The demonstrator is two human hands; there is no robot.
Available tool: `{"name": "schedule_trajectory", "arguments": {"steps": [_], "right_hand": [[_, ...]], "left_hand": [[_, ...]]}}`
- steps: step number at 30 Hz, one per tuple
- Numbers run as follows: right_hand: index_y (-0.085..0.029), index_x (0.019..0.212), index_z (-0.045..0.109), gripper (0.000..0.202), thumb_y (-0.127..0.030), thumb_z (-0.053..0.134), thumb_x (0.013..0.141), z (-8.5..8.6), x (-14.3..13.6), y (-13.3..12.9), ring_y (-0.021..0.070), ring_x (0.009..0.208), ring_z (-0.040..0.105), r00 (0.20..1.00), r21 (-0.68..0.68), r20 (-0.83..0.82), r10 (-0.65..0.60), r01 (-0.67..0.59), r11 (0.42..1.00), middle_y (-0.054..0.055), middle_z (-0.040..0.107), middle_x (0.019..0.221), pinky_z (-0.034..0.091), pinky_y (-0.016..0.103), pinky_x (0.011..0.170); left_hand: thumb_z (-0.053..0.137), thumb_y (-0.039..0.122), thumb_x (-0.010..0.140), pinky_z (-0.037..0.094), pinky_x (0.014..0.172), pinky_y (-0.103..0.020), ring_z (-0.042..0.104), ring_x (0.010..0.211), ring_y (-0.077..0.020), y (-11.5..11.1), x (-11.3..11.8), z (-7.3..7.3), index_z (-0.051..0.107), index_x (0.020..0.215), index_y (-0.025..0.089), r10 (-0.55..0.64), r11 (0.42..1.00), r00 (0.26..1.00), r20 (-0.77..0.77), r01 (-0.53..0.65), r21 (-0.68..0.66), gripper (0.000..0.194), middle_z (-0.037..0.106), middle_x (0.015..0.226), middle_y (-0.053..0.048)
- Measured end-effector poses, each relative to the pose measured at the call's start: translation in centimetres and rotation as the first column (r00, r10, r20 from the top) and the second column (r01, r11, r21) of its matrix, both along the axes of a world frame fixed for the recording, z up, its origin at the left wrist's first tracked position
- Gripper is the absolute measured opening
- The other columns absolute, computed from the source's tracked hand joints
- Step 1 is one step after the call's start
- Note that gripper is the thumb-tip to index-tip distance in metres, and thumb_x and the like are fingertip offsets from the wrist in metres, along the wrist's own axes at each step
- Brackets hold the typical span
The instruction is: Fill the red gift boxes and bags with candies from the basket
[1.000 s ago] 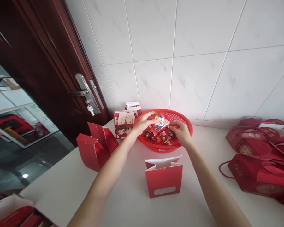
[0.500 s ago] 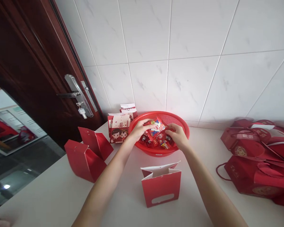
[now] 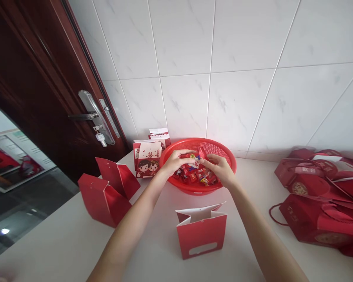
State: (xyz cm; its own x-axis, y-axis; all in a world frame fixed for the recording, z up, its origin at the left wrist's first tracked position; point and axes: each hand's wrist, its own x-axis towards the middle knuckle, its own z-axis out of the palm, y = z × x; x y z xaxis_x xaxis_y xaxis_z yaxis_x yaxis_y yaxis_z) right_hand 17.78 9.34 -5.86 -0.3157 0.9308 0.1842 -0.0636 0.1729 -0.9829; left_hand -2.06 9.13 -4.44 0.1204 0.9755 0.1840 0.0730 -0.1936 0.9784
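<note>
1. A white table (image 3: 61,243) carries everything, set against a tiled wall (image 3: 253,58) beside a dark wooden door (image 3: 41,78).
2. Flattened red gift bags (image 3: 320,196) lie piled at the right, well apart from the hands.
3. The red basket (image 3: 223,150) stands near the wall, holding wrapped candies (image 3: 201,178).
4. An open red gift box (image 3: 200,233) stands upright just in front of the basket; two more folded boxes (image 3: 106,192) lean at the left, with printed cartoon boxes (image 3: 148,158) behind.
5. Over the basket, the left hand (image 3: 175,161) and right hand (image 3: 220,168) pinch a small clutch of candy packets (image 3: 195,158) between closed fingertips.
</note>
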Motion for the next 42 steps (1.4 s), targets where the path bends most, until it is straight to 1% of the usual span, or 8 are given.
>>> {"name": "schedule_trajectory", "arguments": {"steps": [4,9,16,25,33,36,39,42], "right_hand": [[-0.019,0.078,0.070,0.045,-0.060,0.082,0.066,0.0,0.0,0.1,0.0197,0.073,0.068,0.999,0.055,-0.042,-0.031,0.033,0.998,0.004,0.072,0.076,0.053,0.030,0.065],[-0.020,0.085,0.072,0.042,-0.055,0.084,0.066,0.0,0.1,0.1,0.0233,0.084,0.070,0.994,0.067,-0.107,-0.005,0.013,0.998,0.005,0.075,0.084,0.055,0.035,0.075],[-0.020,0.076,0.068,0.042,-0.054,0.087,0.061,-0.1,0.3,0.2,0.0203,0.072,0.067,0.988,0.061,-0.153,0.005,0.004,0.998,0.003,0.072,0.075,0.054,0.033,0.069],[-0.022,0.065,0.056,0.045,-0.054,0.088,0.057,0.4,0.4,0.0,0.0172,0.063,0.063,0.979,-0.018,-0.203,-0.016,0.013,1.000,0.000,0.068,0.068,0.050,0.029,0.056],[-0.022,0.094,0.066,0.041,-0.047,0.084,0.067,0.4,0.6,-0.2,0.0204,0.081,0.068,0.992,0.074,-0.118,0.043,-0.034,0.997,0.001,0.070,0.079,0.054,0.033,0.074],[-0.022,0.076,0.061,0.035,-0.048,0.083,0.067,0.0,0.4,0.2,0.0206,0.075,0.066,0.990,0.093,-0.137,-0.038,0.051,0.994,0.002,0.068,0.075,0.054,0.035,0.071],[-0.023,0.078,0.057,0.034,-0.046,0.080,0.067,-0.4,0.3,0.5,0.0227,0.074,0.066,0.969,0.063,-0.154,-0.192,0.204,0.977,0.002,0.068,0.077,0.054,0.035,0.065],[-0.024,0.084,0.053,0.036,-0.046,0.077,0.068,-0.8,0.1,0.8,0.0242,0.076,0.067,0.934,0.022,-0.162,-0.319,0.326,0.945,0.002,0.069,0.080,0.054,0.034,0.061]], "left_hand": [[0.084,0.027,0.057,0.057,0.080,-0.033,0.072,0.078,-0.0215,0.0,0.1,0.0,0.080,0.094,0.018,0.025,0.999,1.000,0.003,-0.025,-0.023,0.038,0.078,0.079,-0.002],[0.085,0.031,0.062,0.057,0.077,-0.033,0.072,0.079,-0.0215,0.1,0.0,-0.3,0.079,0.098,0.016,-0.061,0.998,0.995,-0.078,0.062,0.009,0.040,0.079,0.086,-0.006],[0.082,0.053,0.070,0.052,0.076,-0.030,0.068,0.081,-0.0198,0.0,0.0,-0.2,0.080,0.100,0.014,-0.073,0.994,0.981,-0.181,0.087,0.069,0.049,0.077,0.088,-0.007],[0.084,0.057,0.066,0.052,0.079,-0.033,0.068,0.083,-0.0223,-0.6,0.3,0.1,0.082,0.097,0.015,-0.079,0.996,0.992,-0.097,0.082,0.025,0.052,0.078,0.087,-0.009],[0.081,0.054,0.071,0.052,0.088,-0.034,0.069,0.098,-0.0244,1.3,0.3,1.4,0.079,0.103,0.019,-0.083,0.989,0.947,-0.311,0.117,0.091,0.048,0.077,0.105,-0.008],[0.079,0.058,0.074,0.049,0.097,-0.036,0.066,0.111,-0.0265,2.0,0.3,2.1,0.075,0.116,0.022,-0.062,0.988,0.942,-0.331,0.104,0.111,0.055,0.074,0.119,-0.007],[0.065,0.066,0.083,0.050,0.097,-0.036,0.064,0.118,-0.0279,2.9,-0.5,2.0,0.071,0.124,0.022,-0.008,0.991,0.963,-0.270,0.044,0.129,0.060,0.071,0.126,-0.010],[0.043,0.067,0.094,0.054,0.089,-0.034,0.070,0.107,-0.0256,4.2,-1.9,1.1,0.068,0.127,0.019,-0.008,0.999,0.901,-0.434,0.030,0.042,0.063,0.073,0.121,-0.012]]}}
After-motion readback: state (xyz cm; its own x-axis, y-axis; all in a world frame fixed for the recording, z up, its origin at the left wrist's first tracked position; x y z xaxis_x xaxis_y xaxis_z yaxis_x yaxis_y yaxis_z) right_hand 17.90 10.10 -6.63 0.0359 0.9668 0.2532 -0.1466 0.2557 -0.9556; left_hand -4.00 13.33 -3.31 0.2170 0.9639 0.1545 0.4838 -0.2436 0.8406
